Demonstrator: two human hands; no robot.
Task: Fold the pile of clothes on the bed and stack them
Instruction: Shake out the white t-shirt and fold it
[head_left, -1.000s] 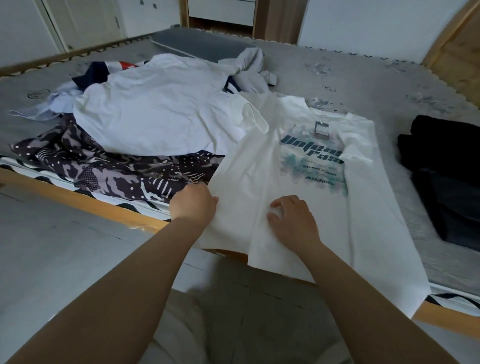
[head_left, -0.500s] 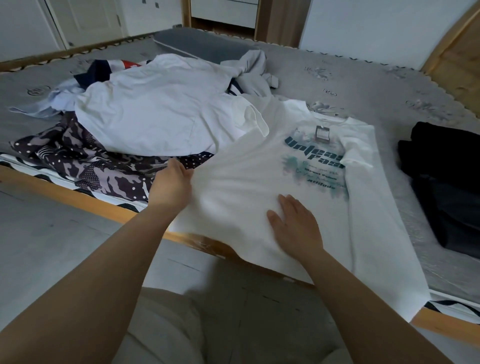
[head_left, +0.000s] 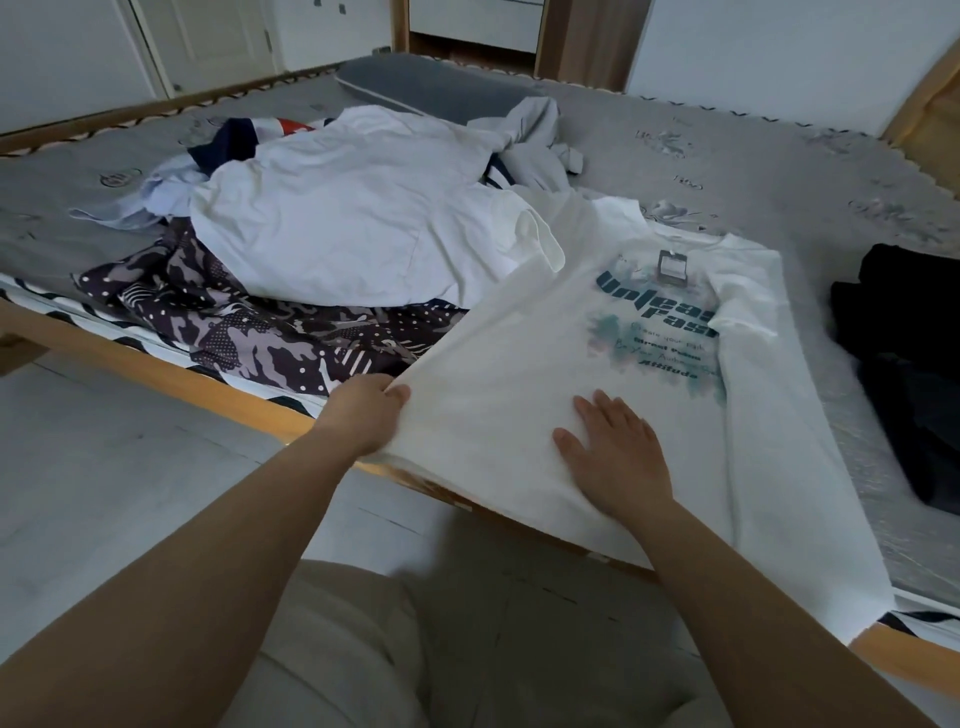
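The white printed shirt (head_left: 597, 364) is being spread flat; its left hem is pinched by the left hand (head_left: 363, 415); the right hand (head_left: 613, 452) is pressed on it, fingers straight and slightly apart; a sideways fold is probably called for next.

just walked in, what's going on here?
A person is partway through folding laundry on a bed. The white printed T-shirt lies spread at the bed's near edge: the left hand grips its side edge, and the right hand presses flat on its lower front. An unfolded pile of clothes sits to the left, dark clothes to the right.
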